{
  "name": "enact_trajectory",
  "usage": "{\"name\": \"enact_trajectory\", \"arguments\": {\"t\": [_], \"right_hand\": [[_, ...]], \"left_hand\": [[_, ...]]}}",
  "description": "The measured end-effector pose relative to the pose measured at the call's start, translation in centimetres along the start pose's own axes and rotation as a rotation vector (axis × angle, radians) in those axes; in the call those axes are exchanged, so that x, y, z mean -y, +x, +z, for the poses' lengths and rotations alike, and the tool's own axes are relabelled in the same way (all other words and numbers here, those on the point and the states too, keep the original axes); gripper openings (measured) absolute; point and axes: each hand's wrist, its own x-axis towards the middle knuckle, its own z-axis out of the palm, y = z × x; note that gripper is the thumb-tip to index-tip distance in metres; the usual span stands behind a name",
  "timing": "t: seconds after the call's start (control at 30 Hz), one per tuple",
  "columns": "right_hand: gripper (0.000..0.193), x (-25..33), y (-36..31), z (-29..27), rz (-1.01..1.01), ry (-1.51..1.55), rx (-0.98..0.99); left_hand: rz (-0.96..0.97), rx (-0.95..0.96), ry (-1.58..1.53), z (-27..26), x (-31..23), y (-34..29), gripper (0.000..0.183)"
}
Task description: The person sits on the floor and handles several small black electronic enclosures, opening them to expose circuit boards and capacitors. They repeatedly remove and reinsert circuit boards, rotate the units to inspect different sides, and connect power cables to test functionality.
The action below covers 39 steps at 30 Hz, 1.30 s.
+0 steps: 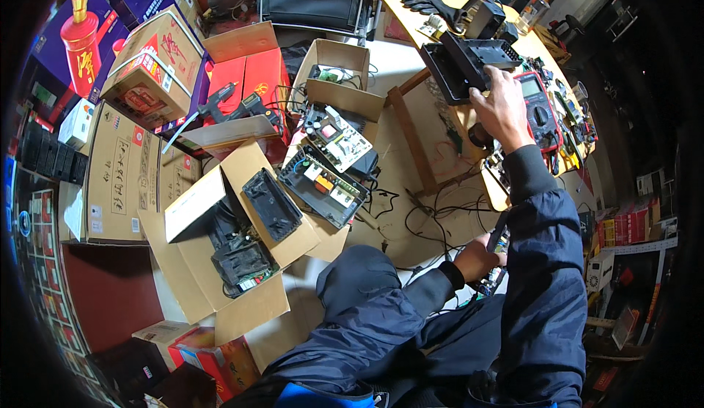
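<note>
Open floor (pixel 397 169) separates cartons (pixel 348 101) and table (pixel 400 3), but tangled cables (pixel 440 216) obstruct it.

We note a pale floor (pixel 396 233), a yellow-topped wooden table (pixel 402 20) and a black, metal-framed chair (pixel 312 3).

The right hand (pixel 504 108) reaches beyond the left hand (pixel 477 260).

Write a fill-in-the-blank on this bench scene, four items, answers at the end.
1. The casing at the right hand is ____ in colour.
2. The multimeter lying on the table has a ____ outer rim.
3. The left hand sits lower in the picture than the ____ one.
4. In the picture, the casing is to the ____ of the multimeter.

Missing words: black; red; right; left.
</note>
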Motion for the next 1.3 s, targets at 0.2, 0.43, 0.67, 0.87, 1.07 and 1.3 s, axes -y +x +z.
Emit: {"name": "enact_trajectory", "arguments": {"t": [0.2, 0.43, 0.67, 0.87, 1.07, 1.3], "right_hand": [[0.038, -2.1, 1.0, 0.9, 0.109, 0.162, 0.150], [0.047, -4.5, -0.4, -2.3, 0.158, 0.123, 0.016], [0.041, -5.9, -2.0, -2.8, 0.087, 0.104, -0.020], [0.027, -5.3, -3.0, -1.8, -0.014, 0.018, 0.015], [0.029, -3.9, -4.2, -4.8, 0.008, 0.122, 0.011], [0.025, -3.4, -15.8, -12.5, 0.117, 0.439, -0.205]], "left_hand": [[-0.086, -0.048, 0.035, -0.8, -0.7, -0.5, 0.035], [-0.085, 0.001, -0.083, -1.0, -1.2, -0.9, 0.041], [-0.065, 0.098, -0.024, -1.0, -1.7, -1.7, 0.031], [-0.049, 0.112, -0.041, -0.8, -2.3, -2.5, 0.028], [-0.030, 0.071, 0.067, -1.4, -1.7, -3.3, 0.036], [-0.174, 0.080, 0.023, -3.2, -1.7, -5.0, 0.037]]}}
